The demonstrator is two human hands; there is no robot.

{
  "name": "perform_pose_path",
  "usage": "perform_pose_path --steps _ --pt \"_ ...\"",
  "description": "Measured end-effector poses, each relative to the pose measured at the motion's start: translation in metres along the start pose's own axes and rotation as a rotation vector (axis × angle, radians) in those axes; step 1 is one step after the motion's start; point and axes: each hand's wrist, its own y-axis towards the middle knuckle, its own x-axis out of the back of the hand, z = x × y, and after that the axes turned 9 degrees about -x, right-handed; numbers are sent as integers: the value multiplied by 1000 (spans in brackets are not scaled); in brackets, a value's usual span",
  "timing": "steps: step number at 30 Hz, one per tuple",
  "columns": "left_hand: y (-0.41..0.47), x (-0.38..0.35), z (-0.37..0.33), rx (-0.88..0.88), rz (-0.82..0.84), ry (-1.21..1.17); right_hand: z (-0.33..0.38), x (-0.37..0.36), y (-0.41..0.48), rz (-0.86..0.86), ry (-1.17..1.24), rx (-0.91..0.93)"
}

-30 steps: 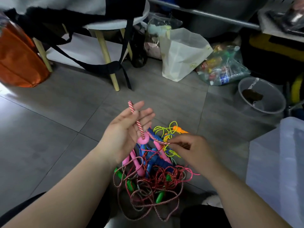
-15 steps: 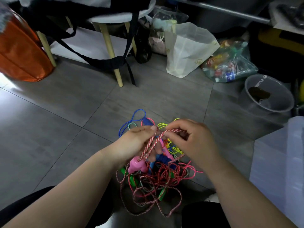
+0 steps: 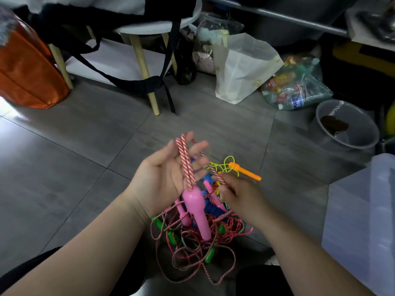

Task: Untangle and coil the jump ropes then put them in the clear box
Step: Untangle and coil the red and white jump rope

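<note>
Head view: the camera looked down at two hands held over the gray floor (image 3: 85, 157).
Rope: the red-and-white rope (image 3: 187, 163) was twisted like a candy cane. Two strands of it lay side by side across the left palm.
Pink handle: the pink handle (image 3: 195, 210) hung on that rope just under the left hand, tip down.
Pile: the rope pile (image 3: 192, 248) lay on the floor under the hands, a mess of red and yellow loops. An orange handle (image 3: 245, 171) stuck out on the right.
Left hand: the left hand (image 3: 164, 178) was palm up with its fingers spread. The fingertips were blurry.
Right hand: the right hand (image 3: 241, 195) pinched the same rope, just beside the left hand.
Clear box: the clear box (image 3: 363, 221) stood on the right, apart from the pile.
Change: half a second before, the left hand was curled round the rope and the hands were close together. Now it had opened, and the orange handle showed.
</note>
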Motion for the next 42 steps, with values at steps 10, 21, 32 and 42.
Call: perform_pose_path --steps 10,21,32,42 --pt "4 -6 -1 -87 -174 494 26 -1 -17 0 -169 193" --pt "-13 18 4 361 245 980 20 12 -11 -173 23 173" --pt "-14 12 6 369 323 346 20 17 -6 -296 443 45" --pt "-6 7 4 26 -6 48 5 -3 7 -28 205 -25"
